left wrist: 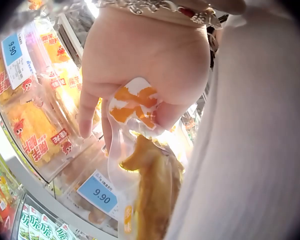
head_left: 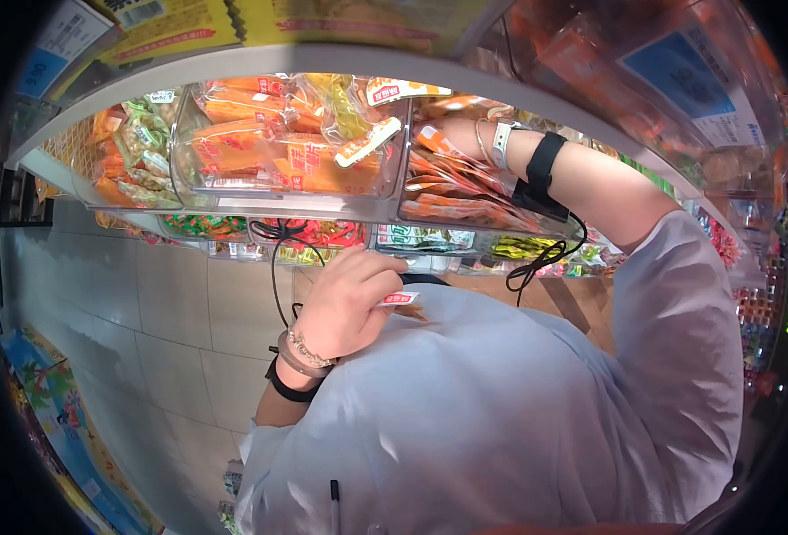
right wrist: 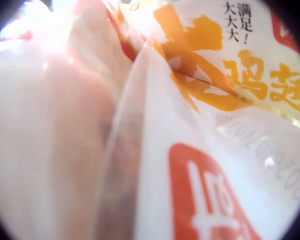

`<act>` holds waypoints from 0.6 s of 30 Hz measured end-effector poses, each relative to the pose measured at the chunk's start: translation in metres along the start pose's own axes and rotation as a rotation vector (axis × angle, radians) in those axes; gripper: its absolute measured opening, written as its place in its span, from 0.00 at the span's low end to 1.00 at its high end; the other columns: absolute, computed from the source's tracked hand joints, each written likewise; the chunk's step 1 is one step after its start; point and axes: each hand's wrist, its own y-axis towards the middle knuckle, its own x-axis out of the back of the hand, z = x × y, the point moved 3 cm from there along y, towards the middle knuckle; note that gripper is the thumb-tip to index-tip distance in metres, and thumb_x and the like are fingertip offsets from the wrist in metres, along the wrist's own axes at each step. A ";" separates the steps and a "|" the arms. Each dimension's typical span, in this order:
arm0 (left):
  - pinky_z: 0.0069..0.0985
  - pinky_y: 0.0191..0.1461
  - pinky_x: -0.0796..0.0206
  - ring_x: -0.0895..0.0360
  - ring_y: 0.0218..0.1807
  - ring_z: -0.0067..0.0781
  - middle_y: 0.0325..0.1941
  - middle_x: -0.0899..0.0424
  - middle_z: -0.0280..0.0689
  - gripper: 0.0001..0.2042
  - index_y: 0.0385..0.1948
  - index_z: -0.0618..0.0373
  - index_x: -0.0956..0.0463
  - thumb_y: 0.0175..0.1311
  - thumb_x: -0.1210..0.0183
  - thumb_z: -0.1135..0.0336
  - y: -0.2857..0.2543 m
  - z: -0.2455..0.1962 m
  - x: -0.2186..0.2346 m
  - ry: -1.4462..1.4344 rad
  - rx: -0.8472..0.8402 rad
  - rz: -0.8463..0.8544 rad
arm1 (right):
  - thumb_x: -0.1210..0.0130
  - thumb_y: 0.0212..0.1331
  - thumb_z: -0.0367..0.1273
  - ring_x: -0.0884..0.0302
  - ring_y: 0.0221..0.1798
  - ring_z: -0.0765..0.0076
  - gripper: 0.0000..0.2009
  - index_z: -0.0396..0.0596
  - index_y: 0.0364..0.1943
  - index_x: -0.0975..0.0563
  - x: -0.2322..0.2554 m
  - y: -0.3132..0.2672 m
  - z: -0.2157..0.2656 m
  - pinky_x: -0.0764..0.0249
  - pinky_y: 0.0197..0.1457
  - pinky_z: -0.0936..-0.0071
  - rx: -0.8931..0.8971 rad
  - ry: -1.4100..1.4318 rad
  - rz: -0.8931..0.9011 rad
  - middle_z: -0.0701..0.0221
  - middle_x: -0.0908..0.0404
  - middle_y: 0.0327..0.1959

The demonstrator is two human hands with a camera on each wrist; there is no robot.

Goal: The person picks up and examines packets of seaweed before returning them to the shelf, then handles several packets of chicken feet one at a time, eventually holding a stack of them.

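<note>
My left hand (head_left: 349, 299) pinches a clear snack packet (left wrist: 157, 185) by its white and orange header, in front of the blue shirt. Something golden-brown hangs inside that packet in the left wrist view. My right hand (head_left: 463, 138) reaches into a clear bin (head_left: 404, 178) of snack packets (head_left: 452, 183), its fingers hidden among them. Up close in the right wrist view, a white packet (right wrist: 275, 145) with orange lettering lies beside the blurred right hand (right wrist: 55, 110); I cannot tell whether the fingers grip one.
Left of this bin is another bin with orange packets (head_left: 233, 147). A shelf rail (head_left: 322, 67) runs above the bins, and price tags (left wrist: 98, 194) hang on the fronts. Black cables (head_left: 273, 267) dangle from both wrists. Tiled floor (head_left: 162, 312) lies below left.
</note>
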 end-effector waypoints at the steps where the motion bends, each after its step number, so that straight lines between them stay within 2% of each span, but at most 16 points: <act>1: 0.37 0.44 0.39 0.31 0.37 0.47 0.37 0.24 0.41 0.05 0.21 0.61 0.31 0.39 0.50 0.77 -0.001 0.000 0.000 0.006 0.001 -0.004 | 0.60 0.60 0.41 0.29 0.44 0.59 0.16 0.46 0.43 0.27 0.015 -0.021 0.031 0.36 0.51 0.70 0.109 -0.086 -0.077 0.62 0.24 0.43; 2: 0.37 0.44 0.39 0.31 0.37 0.47 0.37 0.24 0.41 0.05 0.21 0.61 0.31 0.39 0.50 0.77 -0.001 -0.001 0.000 0.007 0.001 -0.004 | 0.60 0.60 0.41 0.29 0.44 0.59 0.16 0.46 0.43 0.27 0.013 -0.019 0.032 0.36 0.51 0.70 0.109 -0.085 -0.077 0.62 0.24 0.43; 4: 0.36 0.44 0.39 0.30 0.38 0.47 0.37 0.24 0.41 0.05 0.21 0.61 0.31 0.39 0.49 0.77 -0.002 -0.002 0.001 0.003 0.015 0.006 | 0.60 0.59 0.40 0.28 0.42 0.55 0.16 0.43 0.39 0.25 0.016 -0.016 0.035 0.35 0.49 0.68 -0.028 -0.020 -0.216 0.59 0.23 0.39; 8: 0.36 0.44 0.39 0.30 0.37 0.46 0.37 0.24 0.41 0.05 0.22 0.61 0.31 0.39 0.49 0.77 -0.002 -0.002 0.001 0.030 0.006 0.001 | 0.60 0.59 0.40 0.28 0.42 0.51 0.16 0.43 0.38 0.25 0.023 -0.027 0.053 0.34 0.47 0.67 -0.069 -0.181 -0.189 0.56 0.24 0.39; 10: 0.36 0.43 0.38 0.30 0.36 0.46 0.36 0.24 0.40 0.05 0.22 0.61 0.30 0.39 0.49 0.77 -0.003 -0.002 0.000 0.037 0.012 0.004 | 0.68 0.62 0.40 0.27 0.40 0.49 0.19 0.44 0.41 0.26 0.022 -0.026 0.053 0.34 0.49 0.62 -0.012 -0.339 -0.243 0.57 0.23 0.35; 13: 0.36 0.42 0.38 0.30 0.35 0.45 0.36 0.24 0.40 0.05 0.22 0.61 0.31 0.39 0.47 0.77 -0.004 -0.003 0.001 0.039 -0.012 -0.003 | 0.69 0.62 0.42 0.27 0.41 0.50 0.20 0.45 0.42 0.26 0.022 -0.028 0.053 0.34 0.49 0.61 -0.068 -0.286 -0.322 0.57 0.23 0.36; 14: 0.36 0.42 0.38 0.30 0.35 0.45 0.36 0.24 0.40 0.05 0.22 0.61 0.31 0.39 0.47 0.77 -0.004 -0.003 0.000 0.038 -0.011 -0.002 | 0.63 0.61 0.41 0.27 0.38 0.49 0.17 0.46 0.38 0.25 0.021 -0.029 0.055 0.33 0.45 0.61 -0.053 -0.264 -0.404 0.56 0.23 0.31; 15: 0.36 0.41 0.38 0.30 0.35 0.45 0.36 0.24 0.40 0.05 0.22 0.61 0.31 0.39 0.47 0.77 -0.005 -0.003 -0.001 0.048 -0.011 -0.010 | 0.63 0.61 0.41 0.27 0.38 0.49 0.17 0.46 0.38 0.25 0.022 -0.030 0.057 0.33 0.45 0.61 -0.052 -0.264 -0.402 0.56 0.23 0.31; 17: 0.36 0.41 0.38 0.30 0.35 0.45 0.36 0.24 0.40 0.05 0.22 0.61 0.31 0.40 0.47 0.77 -0.006 -0.004 -0.001 0.056 -0.008 -0.016 | 0.69 0.62 0.43 0.29 0.47 0.53 0.22 0.44 0.43 0.26 0.025 -0.036 0.072 0.35 0.51 0.62 -0.172 -0.285 -0.166 0.56 0.26 0.45; 18: 0.35 0.41 0.38 0.30 0.35 0.45 0.36 0.24 0.40 0.05 0.22 0.61 0.31 0.40 0.47 0.77 -0.006 -0.004 -0.001 0.054 -0.003 -0.014 | 0.67 0.61 0.43 0.30 0.50 0.53 0.20 0.46 0.43 0.26 0.022 -0.030 0.068 0.36 0.53 0.64 -0.151 -0.309 -0.148 0.58 0.27 0.47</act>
